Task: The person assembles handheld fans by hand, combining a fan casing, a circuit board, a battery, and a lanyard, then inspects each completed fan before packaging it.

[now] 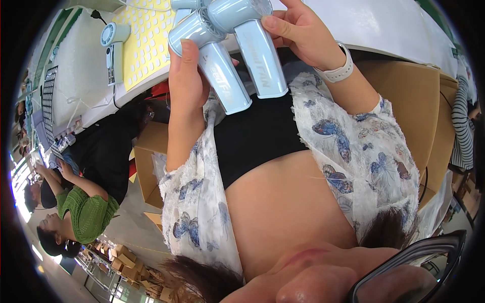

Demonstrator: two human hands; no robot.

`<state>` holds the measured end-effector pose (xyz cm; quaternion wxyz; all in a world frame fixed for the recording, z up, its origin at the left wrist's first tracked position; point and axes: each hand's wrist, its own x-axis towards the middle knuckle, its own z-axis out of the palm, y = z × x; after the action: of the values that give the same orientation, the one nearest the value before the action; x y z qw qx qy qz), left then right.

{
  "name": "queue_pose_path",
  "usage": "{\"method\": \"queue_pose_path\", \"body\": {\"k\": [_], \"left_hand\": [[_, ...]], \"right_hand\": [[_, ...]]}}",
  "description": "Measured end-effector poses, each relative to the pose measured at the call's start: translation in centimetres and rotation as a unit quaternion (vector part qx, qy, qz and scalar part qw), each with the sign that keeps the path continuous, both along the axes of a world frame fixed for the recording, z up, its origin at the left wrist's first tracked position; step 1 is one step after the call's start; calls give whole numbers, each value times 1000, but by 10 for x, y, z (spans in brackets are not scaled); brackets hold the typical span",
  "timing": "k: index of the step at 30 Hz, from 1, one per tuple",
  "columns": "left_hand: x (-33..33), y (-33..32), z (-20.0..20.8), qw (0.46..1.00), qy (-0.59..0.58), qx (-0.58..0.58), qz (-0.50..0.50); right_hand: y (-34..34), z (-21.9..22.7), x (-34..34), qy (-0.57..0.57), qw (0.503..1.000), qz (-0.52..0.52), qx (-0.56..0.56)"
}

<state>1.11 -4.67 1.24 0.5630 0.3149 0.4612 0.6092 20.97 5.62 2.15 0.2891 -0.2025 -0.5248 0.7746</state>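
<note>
My left hand is closed around a light blue handheld fan, its thumb over the round head. Beside it, a second light blue handheld fan is in my right hand, with the thumb near the base of its head. Both handles point down toward me, pale lettering facing up, and the two heads touch or nearly touch. Part of another light blue fan shows behind them at the top edge. A white watch band is around my right wrist.
On the white table lie a yellow sheet of white oval stickers and another light blue fan. Left of these is a translucent wrapped stack. Cardboard boxes stand below the table. A person in a green knit top sits at the left.
</note>
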Motion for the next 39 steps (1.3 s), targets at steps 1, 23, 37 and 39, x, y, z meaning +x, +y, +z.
{"method": "queue_pose_path", "body": {"k": [1,23,37,39], "left_hand": [[-1,0,-3,1000,-6,0,4],[-54,-25,96,911,-252,119,-304],[-22,-24,64,956,93,278,-25],[-9,1,47,912,255,290,136]], "right_hand": [[-2,5,-2,-12,1000,-17,-1],[26,36,67,136,958,149,205],[-1,49,11,273,958,-60,59],[21,6,7,-187,931,-105,294]]}}
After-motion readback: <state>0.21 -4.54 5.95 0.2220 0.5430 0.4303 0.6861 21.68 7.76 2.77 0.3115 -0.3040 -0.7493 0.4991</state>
